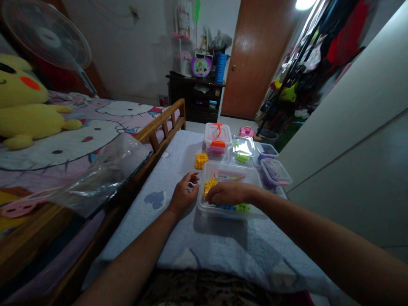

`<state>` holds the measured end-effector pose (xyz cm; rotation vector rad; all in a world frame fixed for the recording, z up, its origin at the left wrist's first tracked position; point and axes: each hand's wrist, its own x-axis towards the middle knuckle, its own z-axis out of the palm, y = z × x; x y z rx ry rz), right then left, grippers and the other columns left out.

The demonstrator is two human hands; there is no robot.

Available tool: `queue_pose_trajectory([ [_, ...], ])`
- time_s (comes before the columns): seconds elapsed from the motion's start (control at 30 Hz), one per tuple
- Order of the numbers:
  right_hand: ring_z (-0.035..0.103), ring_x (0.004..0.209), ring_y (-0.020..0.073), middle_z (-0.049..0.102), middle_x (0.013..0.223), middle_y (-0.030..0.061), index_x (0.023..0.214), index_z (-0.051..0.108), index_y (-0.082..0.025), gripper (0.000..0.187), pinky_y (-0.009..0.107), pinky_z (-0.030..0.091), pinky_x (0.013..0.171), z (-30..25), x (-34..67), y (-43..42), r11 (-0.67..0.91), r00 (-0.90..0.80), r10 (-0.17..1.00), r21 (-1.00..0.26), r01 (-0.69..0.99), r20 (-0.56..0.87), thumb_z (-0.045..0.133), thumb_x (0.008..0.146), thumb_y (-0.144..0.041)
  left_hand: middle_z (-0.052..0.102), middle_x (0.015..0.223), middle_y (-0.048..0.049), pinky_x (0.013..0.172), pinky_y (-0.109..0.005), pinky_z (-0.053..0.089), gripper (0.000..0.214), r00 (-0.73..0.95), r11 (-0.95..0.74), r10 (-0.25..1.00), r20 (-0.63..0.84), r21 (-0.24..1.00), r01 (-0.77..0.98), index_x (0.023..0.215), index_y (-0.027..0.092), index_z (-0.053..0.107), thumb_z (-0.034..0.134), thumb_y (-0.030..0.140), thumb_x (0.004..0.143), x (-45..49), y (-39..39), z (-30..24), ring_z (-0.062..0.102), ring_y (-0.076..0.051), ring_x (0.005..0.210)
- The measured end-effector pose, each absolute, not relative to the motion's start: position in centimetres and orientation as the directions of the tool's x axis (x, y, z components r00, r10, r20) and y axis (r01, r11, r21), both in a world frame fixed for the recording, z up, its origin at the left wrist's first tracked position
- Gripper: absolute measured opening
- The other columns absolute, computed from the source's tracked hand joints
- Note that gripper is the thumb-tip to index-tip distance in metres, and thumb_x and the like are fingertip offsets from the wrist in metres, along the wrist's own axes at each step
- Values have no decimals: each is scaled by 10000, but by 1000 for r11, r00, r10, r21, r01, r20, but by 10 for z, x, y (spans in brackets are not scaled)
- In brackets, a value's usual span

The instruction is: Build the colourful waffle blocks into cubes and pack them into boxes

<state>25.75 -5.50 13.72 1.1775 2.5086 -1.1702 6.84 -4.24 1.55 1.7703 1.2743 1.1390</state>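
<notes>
The right hand (227,194) dipped, fingers curled, into one large clear bin (253,176) by one yellow block (209,185); I couldn't tell whether it gripped. The left hand (185,193), half open, empty, hovered beside; one orange-yellow block (201,161) and four smaller boxes (217,135) stood beyond.

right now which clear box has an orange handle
The lidded box at the group's far left corner, just beyond the yellow block cluster; no other box shows one.

Yellow toothed block (209,185) — inside a clear open bin (210,170), left side.
</notes>
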Motion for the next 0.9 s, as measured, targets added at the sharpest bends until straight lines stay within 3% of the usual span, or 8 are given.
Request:
queue_pose_trajectory([
  [0.13, 630, 798, 160, 725, 896, 43, 741, 693, -164, 251, 254, 471, 741, 123, 252, -52, 443, -755, 520, -629, 639, -400, 474, 818, -68, 638, 993, -40, 724, -266, 514, 430, 152, -320, 947, 283, 873, 368, 1224, 198, 552, 538, 197, 794, 68, -41, 15, 617, -154, 874],
  [0.27, 601, 741, 146, 711, 821, 29, 632, 630, -171, 249, 247, 465, 722, 113, 243, -46, 546, -771, 481, -546, 636, -418, 502, 808, -49, 649, 986, -40, 692, -261, 517, 419, 162, -314, 949, 272, 874, 371, 1212, 201, 563, 544, 201, 794, 69, -42, 17, 621, -151, 833],
  [0.43, 567, 664, 133, 698, 757, 25, 634, 638, -169, 290, 238, 448, 654, 110, 236, -44, 563, -722, 495, -455, 690, -483, 463, 851, -87, 656, 978, -41, 665, -246, 510, 402, 159, -303, 952, 262, 879, 368, 1204, 195, 580, 550, 203, 804, 70, -43, 18, 620, -145, 802],
  [0.9, 583, 678, 128, 713, 814, 47, 826, 718, -135, 249, 215, 419, 634, 122, 241, -47, 515, -711, 497, -491, 703, -498, 478, 867, -82, 658, 953, -34, 632, -227, 491, 428, 163, -281, 958, 237, 889, 362, 1240, 189, 569, 557, 212, 813, 70, -43, 15, 602, -131, 747],
])
